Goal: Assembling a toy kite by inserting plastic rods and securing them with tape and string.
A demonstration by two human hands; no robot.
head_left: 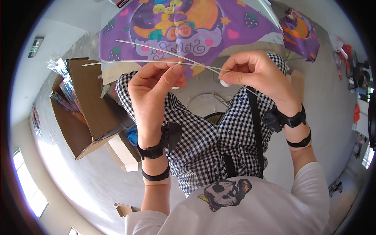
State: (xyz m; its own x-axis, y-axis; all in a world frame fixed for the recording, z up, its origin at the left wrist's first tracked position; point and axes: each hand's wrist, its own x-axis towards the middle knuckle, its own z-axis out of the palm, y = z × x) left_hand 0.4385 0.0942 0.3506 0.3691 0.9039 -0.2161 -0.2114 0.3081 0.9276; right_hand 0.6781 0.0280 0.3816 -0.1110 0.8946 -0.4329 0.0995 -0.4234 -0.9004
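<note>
Above my lap, two thin white rods (145, 48) cross between my hands. My left hand (154, 80) pinches the lower rod beside a small white fitting (179, 62) at the thumb tip. A bit of white also shows below those fingers. On the right, the fingers of my right hand (254, 74) close on both rods near where they cross, with a rounded white piece (225, 83) under the fingertips. Beyond my hands lies a purple kite sheet (243, 29) printed with a moon, stars and hearts, a thin rod running down its middle.
A tall cardboard box (88, 102) holding shiny plastic packages stands on the floor at left, with a smaller open carton (123, 152) beside it. A folded purple printed piece (299, 33) sits at the far right. My checked trousers (196, 145) fill the space below my hands.
</note>
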